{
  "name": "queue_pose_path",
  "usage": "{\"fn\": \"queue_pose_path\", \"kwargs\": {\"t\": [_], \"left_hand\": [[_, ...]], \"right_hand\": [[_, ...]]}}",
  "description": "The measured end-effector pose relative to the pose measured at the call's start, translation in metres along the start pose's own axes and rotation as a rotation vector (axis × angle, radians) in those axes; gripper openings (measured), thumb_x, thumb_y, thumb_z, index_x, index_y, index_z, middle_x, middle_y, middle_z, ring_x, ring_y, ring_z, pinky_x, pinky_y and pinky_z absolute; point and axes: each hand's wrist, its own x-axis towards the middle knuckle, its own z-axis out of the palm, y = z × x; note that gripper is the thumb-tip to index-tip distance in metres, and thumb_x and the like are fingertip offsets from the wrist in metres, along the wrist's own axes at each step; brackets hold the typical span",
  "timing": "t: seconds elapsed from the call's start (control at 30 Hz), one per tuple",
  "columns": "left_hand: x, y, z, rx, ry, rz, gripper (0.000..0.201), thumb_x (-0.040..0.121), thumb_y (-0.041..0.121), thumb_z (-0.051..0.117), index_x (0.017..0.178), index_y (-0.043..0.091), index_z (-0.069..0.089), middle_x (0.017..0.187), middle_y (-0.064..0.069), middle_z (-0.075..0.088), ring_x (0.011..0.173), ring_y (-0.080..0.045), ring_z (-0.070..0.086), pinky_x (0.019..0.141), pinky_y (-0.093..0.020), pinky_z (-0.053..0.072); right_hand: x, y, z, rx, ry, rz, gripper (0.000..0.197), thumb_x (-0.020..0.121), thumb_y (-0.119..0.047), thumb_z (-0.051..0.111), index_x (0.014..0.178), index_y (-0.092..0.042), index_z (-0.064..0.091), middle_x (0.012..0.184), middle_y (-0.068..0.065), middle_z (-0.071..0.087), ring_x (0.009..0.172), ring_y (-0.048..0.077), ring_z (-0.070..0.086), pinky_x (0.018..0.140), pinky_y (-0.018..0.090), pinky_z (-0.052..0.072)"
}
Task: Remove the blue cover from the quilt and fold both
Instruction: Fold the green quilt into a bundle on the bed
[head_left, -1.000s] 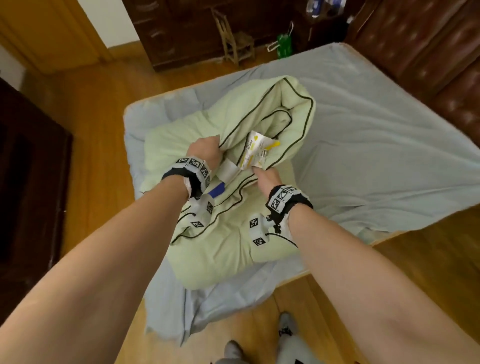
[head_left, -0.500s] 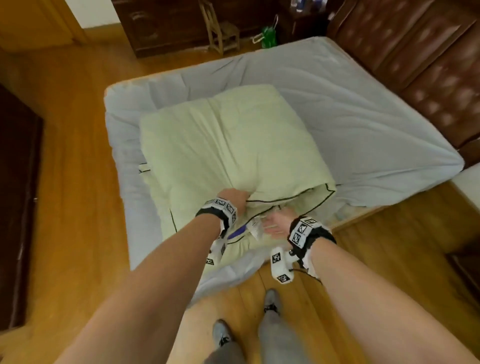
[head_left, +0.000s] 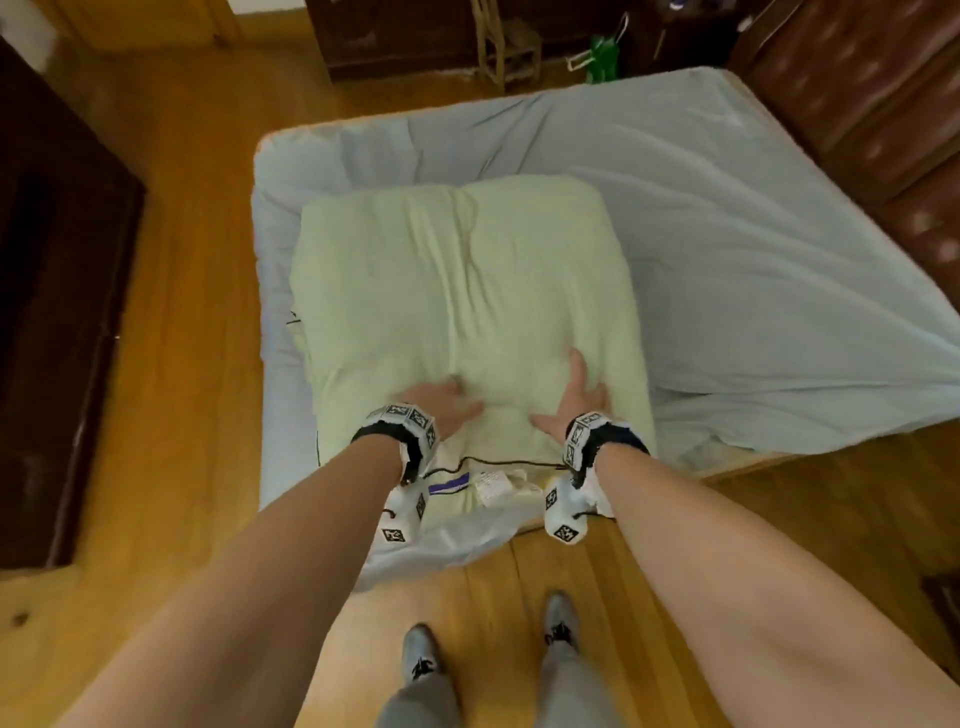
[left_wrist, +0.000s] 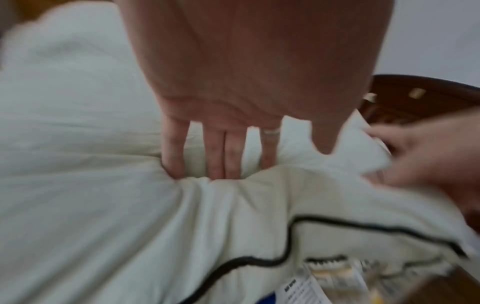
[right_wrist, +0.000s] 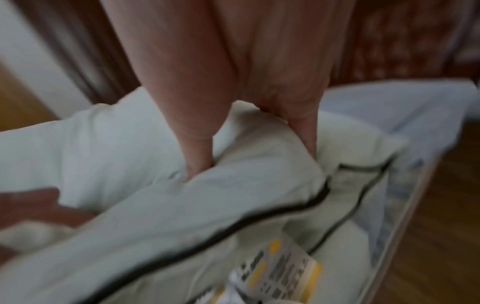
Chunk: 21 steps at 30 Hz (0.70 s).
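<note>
**Both hands pressing flat on the folded quilt**

The pale green quilt (head_left: 462, 291) is lying folded into a thick rectangle on the bed, toward its left and near side, on top of the light blue cover (head_left: 753, 249), which is spreading out flat across the mattress and hanging a little over the near edge. The left hand (head_left: 441, 402) is resting palm down on the quilt's near part, its grip spread, with straight fingers (left_wrist: 215, 152) sinking into the soft filling. The right hand (head_left: 576, 392) is lying just beside it, also palm down and with its grip spread, thumb (right_wrist: 197, 144) and fingers pushing into the fabric (nothing is being pinched by either hand). A dark piping line (head_left: 498, 461) is running along the quilt's near edge below the wrists, and paper labels (head_left: 493, 486) with yellow marks are sticking out from the layers there. The person is standing at the foot of the bed on a wooden floor (head_left: 171, 364), shoes (head_left: 421, 652) pointing toward it. A dark cabinet (head_left: 400, 36) and a green bag (head_left: 602, 57) are standing beyond the bed.
</note>
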Motion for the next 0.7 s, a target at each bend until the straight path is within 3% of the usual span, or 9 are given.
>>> {"fn": "queue_pose_path", "kwargs": {"t": [0.07, 0.13, 0.23, 0.4, 0.43, 0.5, 0.57, 0.63, 0.7], "left_hand": [[-0.002, -0.013, -0.007, -0.001, 0.232, -0.2, 0.09, 0.084, 0.053, 0.064, 0.151, 0.021, 0.013, 0.148, -0.013, 0.034, 0.135, -0.034, 0.033, 0.101, -0.049, 0.04], [-0.003, -0.014, -0.009, 0.01, 0.295, -0.352, 0.116, 0.071, 0.052, 0.077, 0.149, 0.036, -0.008, 0.155, -0.01, -0.001, 0.145, -0.034, 0.005, 0.099, -0.063, 0.037], [0.009, -0.014, 0.007, -0.051, 0.207, -0.372, 0.143, 0.059, 0.049, 0.087, 0.139, 0.049, -0.031, 0.15, -0.007, -0.037, 0.144, -0.037, -0.02, 0.096, -0.077, 0.03], [0.041, -0.031, 0.046, -0.107, 0.093, -0.448, 0.153, 0.062, 0.034, 0.09, 0.128, 0.05, -0.047, 0.145, -0.007, -0.049, 0.142, -0.044, -0.024, 0.097, -0.079, 0.026], [0.053, -0.034, 0.05, -0.106, 0.092, -0.464, 0.152, 0.064, 0.032, 0.089, 0.128, 0.049, -0.047, 0.146, -0.008, -0.047, 0.143, -0.045, -0.022, 0.098, -0.079, 0.026], [0.077, -0.041, 0.055, -0.093, 0.104, -0.48, 0.148, 0.069, 0.027, 0.086, 0.13, 0.046, -0.047, 0.149, -0.01, -0.043, 0.144, -0.045, -0.017, 0.099, -0.077, 0.027], [0.104, -0.051, 0.057, -0.099, 0.078, -0.494, 0.147, 0.069, 0.025, 0.085, 0.131, 0.044, -0.047, 0.149, -0.011, -0.043, 0.145, -0.044, -0.016, 0.1, -0.076, 0.027], [0.133, -0.064, 0.059, -0.112, 0.033, -0.507, 0.148, 0.068, 0.025, 0.086, 0.131, 0.043, -0.046, 0.148, -0.01, -0.045, 0.145, -0.043, -0.016, 0.101, -0.073, 0.028], [0.165, -0.079, 0.068, -0.12, 0.023, -0.502, 0.147, 0.069, 0.021, 0.085, 0.131, 0.044, -0.046, 0.147, -0.009, -0.047, 0.146, -0.042, -0.015, 0.099, -0.072, 0.028]], "right_hand": [[0.014, -0.004, 0.013, 0.005, -0.014, 0.018, 0.121, 0.071, -0.04, 0.084, 0.15, -0.045, -0.007, 0.147, 0.03, 0.025, 0.135, 0.041, 0.034, 0.111, 0.047, 0.032], [0.031, -0.002, 0.014, -0.014, -0.039, 0.003, 0.121, 0.07, -0.039, 0.085, 0.15, -0.04, -0.006, 0.139, 0.027, 0.037, 0.125, 0.041, 0.044, 0.106, 0.048, 0.038], [0.056, 0.009, 0.018, -0.06, -0.094, -0.026, 0.125, 0.068, -0.035, 0.086, 0.148, -0.034, -0.01, 0.13, 0.017, 0.052, 0.107, 0.038, 0.058, 0.098, 0.046, 0.046], [0.091, 0.018, 0.046, -0.134, -0.17, 0.003, 0.132, 0.072, -0.027, 0.085, 0.15, -0.029, -0.022, 0.11, 0.013, 0.059, 0.073, 0.025, 0.058, 0.077, 0.035, 0.05], [0.1, 0.015, 0.054, -0.141, -0.174, 0.024, 0.134, 0.073, -0.026, 0.085, 0.149, -0.029, -0.025, 0.113, 0.016, 0.058, 0.075, 0.025, 0.058, 0.077, 0.034, 0.048], [0.118, 0.007, 0.072, -0.151, -0.167, 0.075, 0.138, 0.073, -0.028, 0.085, 0.147, -0.026, -0.032, 0.131, 0.029, 0.048, 0.105, 0.034, 0.059, 0.092, 0.039, 0.047], [0.139, 0.001, 0.093, -0.169, -0.165, 0.102, 0.141, 0.074, -0.029, 0.084, 0.144, -0.02, -0.038, 0.145, 0.039, 0.029, 0.131, 0.04, 0.043, 0.107, 0.044, 0.037], [0.161, -0.008, 0.109, -0.202, -0.166, 0.143, 0.143, 0.073, -0.03, 0.085, 0.142, -0.018, -0.04, 0.148, 0.04, 0.022, 0.137, 0.04, 0.036, 0.109, 0.046, 0.033], [0.186, -0.019, 0.125, -0.26, -0.126, 0.194, 0.143, 0.074, -0.028, 0.084, 0.142, -0.016, -0.041, 0.147, 0.039, 0.023, 0.135, 0.04, 0.039, 0.108, 0.046, 0.035]]}}
